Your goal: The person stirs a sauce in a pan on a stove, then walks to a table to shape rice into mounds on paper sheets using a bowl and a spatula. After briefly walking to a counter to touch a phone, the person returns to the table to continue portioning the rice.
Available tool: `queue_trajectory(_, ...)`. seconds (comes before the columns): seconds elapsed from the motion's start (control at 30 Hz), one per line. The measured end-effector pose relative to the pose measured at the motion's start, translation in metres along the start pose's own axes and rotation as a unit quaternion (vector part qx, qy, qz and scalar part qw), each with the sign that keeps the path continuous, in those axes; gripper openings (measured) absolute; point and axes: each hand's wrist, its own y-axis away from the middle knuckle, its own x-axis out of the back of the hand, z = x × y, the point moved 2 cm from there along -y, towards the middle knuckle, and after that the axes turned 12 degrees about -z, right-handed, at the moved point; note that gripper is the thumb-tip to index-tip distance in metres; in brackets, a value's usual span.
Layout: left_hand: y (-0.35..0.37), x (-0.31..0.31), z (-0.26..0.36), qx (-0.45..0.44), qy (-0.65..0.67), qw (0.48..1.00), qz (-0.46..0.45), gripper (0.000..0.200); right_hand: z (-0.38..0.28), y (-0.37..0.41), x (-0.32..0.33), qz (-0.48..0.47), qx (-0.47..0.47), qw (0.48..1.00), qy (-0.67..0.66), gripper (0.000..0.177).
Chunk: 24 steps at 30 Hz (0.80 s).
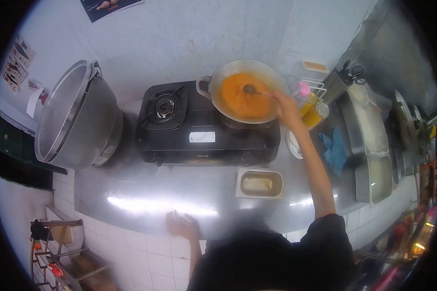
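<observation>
A metal wok [218, 104] with orange sauce [238, 104] in it sits on the right burner of a black two-burner stove [175, 140]. My right hand [282, 104] reaches to the wok's right side, closed on the handle of a ladle [249, 88] whose round bowl rests in the sauce. Low over the steel counter's front edge is my left hand [179, 224], blurred and away from the stove; its fingers are too smeared to read. A small rectangular steel pan [260, 183] lies in front of the stove.
A large steel pot [82, 121] stands tilted in view at the left. Yellow-filled containers [315, 115], a blue cloth [334, 150] and steel trays [379, 177] are at the right. Black-handled scissors [357, 75] stand in a holder behind them. A metal rack [58, 247] is at lower left.
</observation>
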Motion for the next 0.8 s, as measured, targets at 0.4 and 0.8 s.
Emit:
queue_trajectory(0.4, -0.042, -0.032, 0.054, -0.052, 0.319, 0.927, -0.192, 0.032, 0.016, -0.005, 0.012, 0.009, -0.075, 0.996, -0.040, 0.015)
queue_trajectory(0.8, -0.035, -0.078, 0.170, -0.056, 0.429, 0.726, -0.534, 0.046, -0.051, 0.031, 0.048, -0.066, -0.072, 0.990, -0.103, 0.007)
